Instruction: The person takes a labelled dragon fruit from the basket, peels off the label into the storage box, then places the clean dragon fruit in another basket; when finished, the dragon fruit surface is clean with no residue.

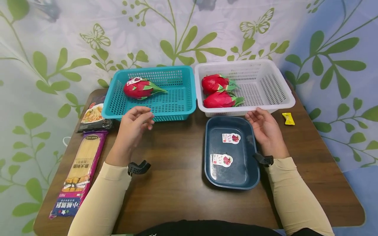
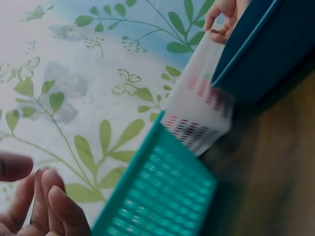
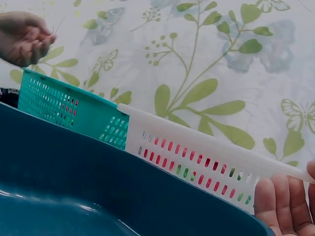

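Right fingers (image 3: 283, 200) apparently pinch a white slotted plastic basket (image 1: 280, 106), left fingers (image 2: 66, 209) relaxed.

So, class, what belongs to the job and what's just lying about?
Likely job:
three red dragon fruits
turquoise plastic basket
white plastic basket
navy plastic tub
two white stickers

Likely lying about:
purple pasta packet
black noodle packet
small yellow packet
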The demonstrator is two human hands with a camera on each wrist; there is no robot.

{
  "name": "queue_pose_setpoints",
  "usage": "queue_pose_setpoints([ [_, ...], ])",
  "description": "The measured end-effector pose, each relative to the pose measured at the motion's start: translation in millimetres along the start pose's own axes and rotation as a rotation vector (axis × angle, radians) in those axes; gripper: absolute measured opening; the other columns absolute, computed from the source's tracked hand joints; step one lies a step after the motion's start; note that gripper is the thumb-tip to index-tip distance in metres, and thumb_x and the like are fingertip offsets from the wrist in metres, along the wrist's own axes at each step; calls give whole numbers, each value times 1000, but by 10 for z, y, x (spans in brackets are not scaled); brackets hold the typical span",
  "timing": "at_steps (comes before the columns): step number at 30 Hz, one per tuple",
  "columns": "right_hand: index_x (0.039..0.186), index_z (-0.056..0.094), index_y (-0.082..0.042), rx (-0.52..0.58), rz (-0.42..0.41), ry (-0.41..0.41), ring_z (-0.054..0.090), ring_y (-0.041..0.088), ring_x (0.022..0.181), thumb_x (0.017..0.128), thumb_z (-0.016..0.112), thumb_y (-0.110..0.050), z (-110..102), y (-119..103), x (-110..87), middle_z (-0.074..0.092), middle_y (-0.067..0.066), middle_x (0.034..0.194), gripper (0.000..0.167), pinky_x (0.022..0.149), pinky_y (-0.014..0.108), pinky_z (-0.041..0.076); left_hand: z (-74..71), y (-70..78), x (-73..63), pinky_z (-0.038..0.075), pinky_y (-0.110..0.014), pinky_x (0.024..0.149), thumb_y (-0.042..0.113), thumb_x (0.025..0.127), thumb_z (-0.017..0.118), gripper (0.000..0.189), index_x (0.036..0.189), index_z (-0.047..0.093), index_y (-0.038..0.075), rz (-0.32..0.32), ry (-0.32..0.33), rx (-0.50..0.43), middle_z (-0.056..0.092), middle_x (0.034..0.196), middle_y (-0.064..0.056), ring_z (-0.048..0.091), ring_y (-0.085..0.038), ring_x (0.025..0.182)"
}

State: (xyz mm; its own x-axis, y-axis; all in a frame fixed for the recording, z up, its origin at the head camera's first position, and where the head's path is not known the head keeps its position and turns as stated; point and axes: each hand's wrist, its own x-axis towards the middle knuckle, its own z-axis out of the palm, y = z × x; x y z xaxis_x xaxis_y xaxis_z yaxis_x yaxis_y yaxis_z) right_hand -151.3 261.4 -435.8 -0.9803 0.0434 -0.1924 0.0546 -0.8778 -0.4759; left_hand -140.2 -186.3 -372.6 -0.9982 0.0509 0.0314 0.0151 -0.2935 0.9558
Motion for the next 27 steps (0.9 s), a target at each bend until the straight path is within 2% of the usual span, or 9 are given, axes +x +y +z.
queue_pose_setpoints([
  [2, 154, 45, -8, -3, -4, -3, 63, 30, 101, 105, 61, 1, -2, -5, 0, 65, 16, 135, 53, 98, 38, 56, -53, -65, -91, 57, -27, 66, 9, 105, 68, 24, 120, 61, -7, -48, 42, -74, 68, 93, -11, 64, -20, 75],
  [5, 152, 46, -8, -9, -10, -4, 63, 30, 100, 105, 61, 1, -6, -8, 1, 65, 17, 133, 50, 97, 38, 56, -137, -163, -181, 58, -29, 71, 12, 106, 65, 20, 116, 64, -6, -118, 111, -134, 68, 90, -10, 64, -20, 76],
  [9, 150, 48, -8, -16, -6, -6, 63, 30, 100, 106, 61, 1, -5, -10, -3, 65, 16, 134, 47, 97, 38, 56, -268, -279, -190, 56, -31, 75, 16, 109, 61, 14, 106, 66, 3, -226, 189, -202, 67, 90, -8, 63, -21, 81],
  [11, 151, 48, -8, -16, 2, -6, 63, 30, 101, 105, 61, 0, -3, -9, -6, 65, 16, 135, 48, 98, 38, 56, -324, -325, -169, 55, -31, 78, 19, 110, 59, 15, 107, 62, 5, -279, 220, -297, 64, 94, -8, 61, -21, 85],
  [13, 152, 47, -9, -19, 6, -7, 62, 30, 102, 105, 62, 0, -3, -10, -7, 64, 16, 135, 49, 99, 38, 55, -365, -365, -137, 53, -32, 83, 24, 108, 63, 18, 107, 59, 6, -323, 254, -433, 62, 98, -8, 59, -21, 89],
  [16, 152, 48, -9, -27, 5, -7, 63, 29, 101, 106, 61, 0, -6, -10, -7, 65, 16, 134, 49, 98, 38, 56, -388, -434, -87, 51, -36, 90, 30, 104, 70, 26, 104, 57, 8, -352, 315, -625, 59, 103, -8, 58, -22, 94],
  [19, 150, 49, -8, -34, 7, -7, 63, 29, 100, 106, 61, 0, -14, -6, -3, 65, 16, 133, 47, 97, 38, 56, -387, -513, -40, 51, -39, 95, 30, 102, 74, 29, 105, 56, 8, -321, 378, -782, 58, 105, -9, 59, -23, 94],
  [24, 149, 50, -7, -47, -2, -11, 64, 29, 100, 105, 62, 0, -26, -2, 7, 64, 16, 132, 46, 98, 38, 56, -393, -607, 36, 56, -37, 93, 17, 103, 72, 22, 109, 55, 4, -178, 426, -1002, 60, 99, -12, 63, -26, 90],
  [27, 152, 47, -7, -71, -23, -14, 63, 28, 99, 106, 62, -1, -23, -12, 7, 63, 16, 134, 49, 97, 37, 56, -411, -630, 69, 58, -39, 93, 13, 104, 71, 19, 111, 58, 2, -125, 424, -1034, 64, 96, -14, 66, -27, 89],
])
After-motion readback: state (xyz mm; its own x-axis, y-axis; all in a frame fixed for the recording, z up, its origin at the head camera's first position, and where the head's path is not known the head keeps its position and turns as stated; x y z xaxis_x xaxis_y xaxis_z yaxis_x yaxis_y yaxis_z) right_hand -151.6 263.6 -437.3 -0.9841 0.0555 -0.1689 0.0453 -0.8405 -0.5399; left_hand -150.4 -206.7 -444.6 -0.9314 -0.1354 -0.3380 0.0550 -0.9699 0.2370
